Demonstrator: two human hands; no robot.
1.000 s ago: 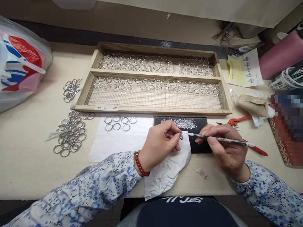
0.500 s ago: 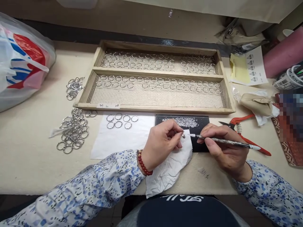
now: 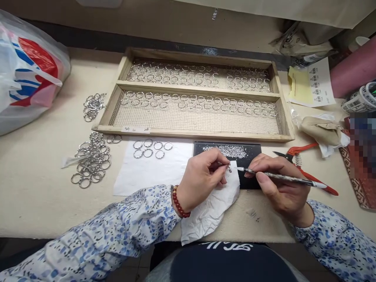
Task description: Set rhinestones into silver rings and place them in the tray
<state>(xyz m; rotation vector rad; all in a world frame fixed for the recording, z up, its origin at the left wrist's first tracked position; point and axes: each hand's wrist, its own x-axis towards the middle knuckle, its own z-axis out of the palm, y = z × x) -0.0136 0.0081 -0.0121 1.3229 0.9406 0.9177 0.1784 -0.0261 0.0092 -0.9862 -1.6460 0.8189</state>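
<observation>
My left hand (image 3: pixel 202 178) is closed in a pinch on a small silver ring (image 3: pixel 228 168), held over a crumpled white paper (image 3: pixel 210 211). My right hand (image 3: pixel 277 182) grips a thin pen-like stick (image 3: pixel 282 178) whose white tip points left, almost at the ring. Just behind both hands lies a black tray (image 3: pixel 249 150) with a heap of tiny sparkling stones (image 3: pixel 225 150). Several finished silver rings (image 3: pixel 151 149) lie in two rows on a white sheet (image 3: pixel 147 172) to the left.
A wooden mesh tray (image 3: pixel 194 133) with rows of rings stands behind. Loose ring piles (image 3: pixel 89 160) lie at the left, near a plastic bag (image 3: pixel 26 74). Red-handled pliers (image 3: pixel 305 162), a cloth pouch (image 3: pixel 319 129), labels (image 3: pixel 311 84) and a pink roll (image 3: pixel 352 68) crowd the right.
Both hands keep their grip; they sit slightly right and lower in the picture as the view shifts. The stick's tip stays close to the ring.
</observation>
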